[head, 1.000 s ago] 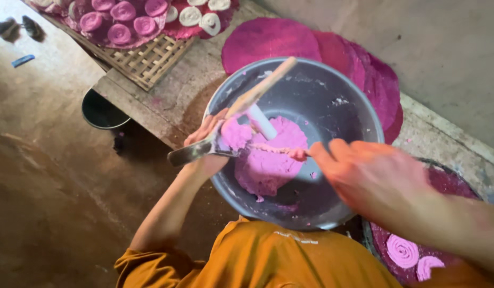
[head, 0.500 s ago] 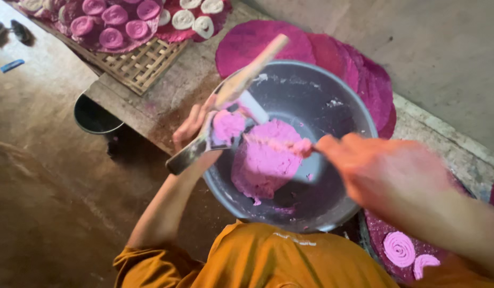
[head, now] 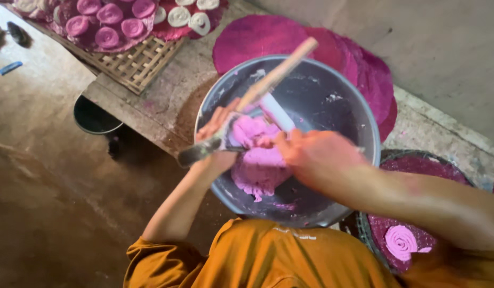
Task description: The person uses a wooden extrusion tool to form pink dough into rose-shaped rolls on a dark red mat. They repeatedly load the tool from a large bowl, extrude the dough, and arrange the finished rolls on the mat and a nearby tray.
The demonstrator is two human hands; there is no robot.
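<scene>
A big grey metal bowl (head: 364, 120) holds a lump of pink dough (head: 257, 170). My left hand (head: 217, 130) is at the bowl's left rim, closed on a dark-handled scraper (head: 196, 154) whose blade carries pink dough. My right hand (head: 316, 157) reaches in from the right, and its fingertips touch the dough at the blade. It is blurred, so its grip is unclear. A wooden-handled white spatula (head: 279, 72) leans in the bowl behind my hands.
Flat magenta round sheets (head: 257, 37) lie behind the bowl. A woven tray (head: 132, 61) with pink and white rolls sits at the top left. A black bucket (head: 95, 114) stands on the floor. A round tray (head: 401, 242) with a pink roll is at the lower right.
My right hand has slid left across the bowl until it meets the scraper in my left hand. My left hand stays at the rim.
</scene>
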